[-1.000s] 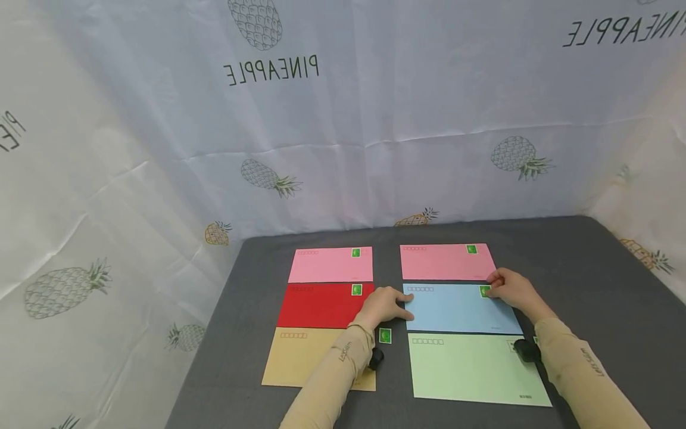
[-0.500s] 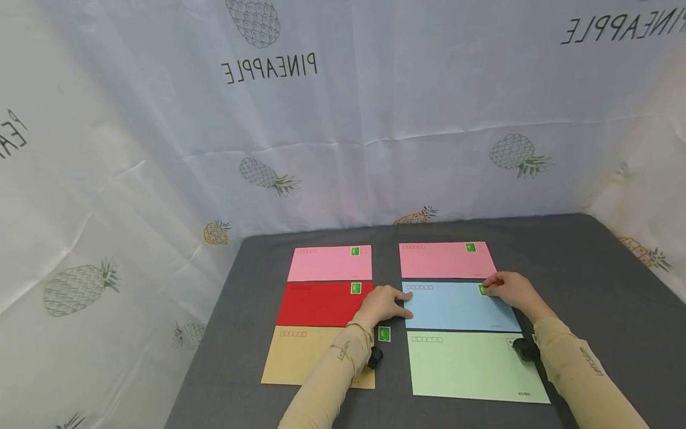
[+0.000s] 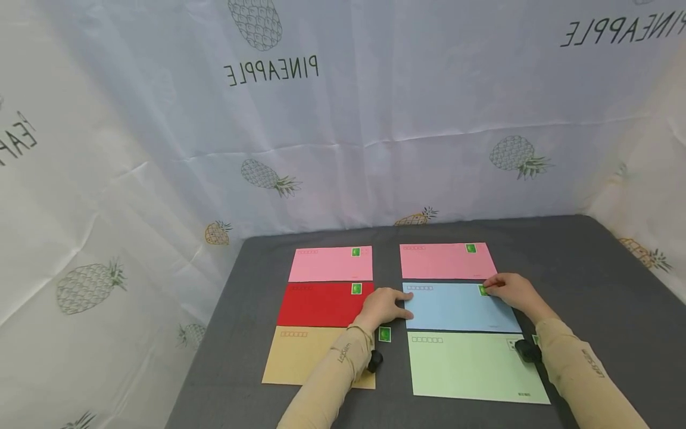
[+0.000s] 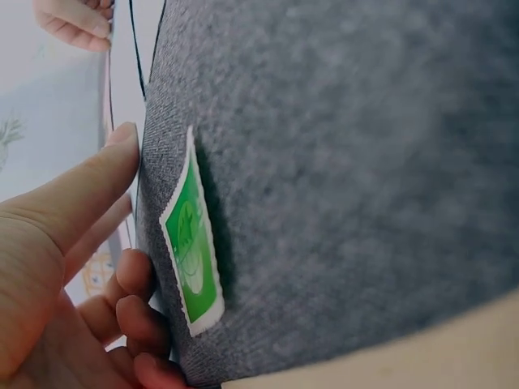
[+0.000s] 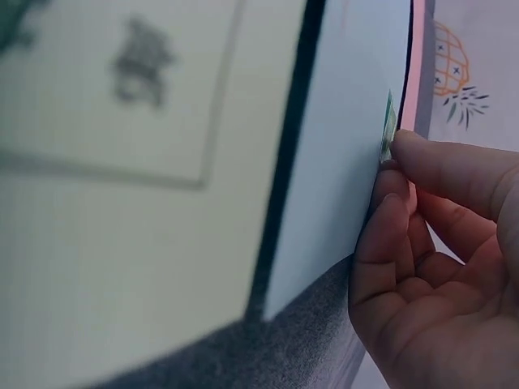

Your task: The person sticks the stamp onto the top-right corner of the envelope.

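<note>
Six envelopes lie in two columns on the grey worktop (image 3: 579,268): a pink envelope (image 3: 327,268), a red envelope (image 3: 316,307) and a tan envelope (image 3: 295,357) to the left; a second pink envelope (image 3: 439,264), a blue envelope (image 3: 445,310) and a pale green envelope (image 3: 471,369) to the right. I count five green stamps plainly: one on each pink envelope, one on the red, a loose stamp (image 3: 384,334) between the columns, and a held stamp (image 3: 483,291) at the blue envelope's upper right corner. A green sliver, seemingly a sixth, peeks out by the right sleeve.

The right hand (image 3: 511,291) pinches the held stamp, thumb and finger closed on it. The left hand (image 3: 382,305) grasps nothing; its thumb and one finger, spread apart, reach the blue envelope's left edge. The left forearm stretches across the tan envelope; the right slants in beside the pale green one.
</note>
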The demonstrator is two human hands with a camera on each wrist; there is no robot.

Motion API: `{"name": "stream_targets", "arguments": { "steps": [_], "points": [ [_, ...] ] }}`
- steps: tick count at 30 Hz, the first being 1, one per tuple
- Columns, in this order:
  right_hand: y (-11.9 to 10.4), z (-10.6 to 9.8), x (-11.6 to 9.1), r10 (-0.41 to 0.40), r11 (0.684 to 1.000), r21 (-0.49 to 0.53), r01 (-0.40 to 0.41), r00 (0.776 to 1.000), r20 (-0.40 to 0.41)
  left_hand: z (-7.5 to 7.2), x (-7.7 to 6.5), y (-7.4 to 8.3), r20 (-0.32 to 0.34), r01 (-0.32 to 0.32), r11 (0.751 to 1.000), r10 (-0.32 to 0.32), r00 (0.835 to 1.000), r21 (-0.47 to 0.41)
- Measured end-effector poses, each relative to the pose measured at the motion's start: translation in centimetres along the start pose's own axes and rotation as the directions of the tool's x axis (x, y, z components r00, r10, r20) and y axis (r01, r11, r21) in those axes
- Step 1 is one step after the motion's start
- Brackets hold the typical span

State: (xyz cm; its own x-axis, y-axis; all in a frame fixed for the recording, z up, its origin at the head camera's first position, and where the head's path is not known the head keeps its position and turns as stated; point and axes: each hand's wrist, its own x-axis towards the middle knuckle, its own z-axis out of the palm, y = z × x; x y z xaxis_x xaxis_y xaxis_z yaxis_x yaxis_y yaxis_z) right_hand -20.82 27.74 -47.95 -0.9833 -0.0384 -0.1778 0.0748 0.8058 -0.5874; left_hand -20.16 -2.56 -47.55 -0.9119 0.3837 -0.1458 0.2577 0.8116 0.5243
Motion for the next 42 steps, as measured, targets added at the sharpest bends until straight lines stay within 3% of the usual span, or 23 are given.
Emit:
{"name": "stream_targets", "arguments": {
  "steps": [9, 18, 42],
  "points": [
    [-0.03, 0.05, -0.09, -0.009, 1.0, 0.002, 0.009, 1.0, -0.014, 0.17, 0.03, 0.24, -0.033, -0.053, 0.991, 0.057, 0.998, 0.122],
    [0.18, 0.13, -0.37, -0.015, 1.0, 0.008, 0.016, 0.999, -0.051, 0.23, 0.0, -0.18, -0.047, -0.055, 0.997, 0.057, 0.997, 0.047],
    [-0.27, -0.5, -0.91, -0.044, 0.999, 0.013, 0.046, 0.993, -0.105, 0.5, 0.06, 0.12, -0.078, -0.014, 1.0, 0.016, 0.997, 0.02]
  ]
}}
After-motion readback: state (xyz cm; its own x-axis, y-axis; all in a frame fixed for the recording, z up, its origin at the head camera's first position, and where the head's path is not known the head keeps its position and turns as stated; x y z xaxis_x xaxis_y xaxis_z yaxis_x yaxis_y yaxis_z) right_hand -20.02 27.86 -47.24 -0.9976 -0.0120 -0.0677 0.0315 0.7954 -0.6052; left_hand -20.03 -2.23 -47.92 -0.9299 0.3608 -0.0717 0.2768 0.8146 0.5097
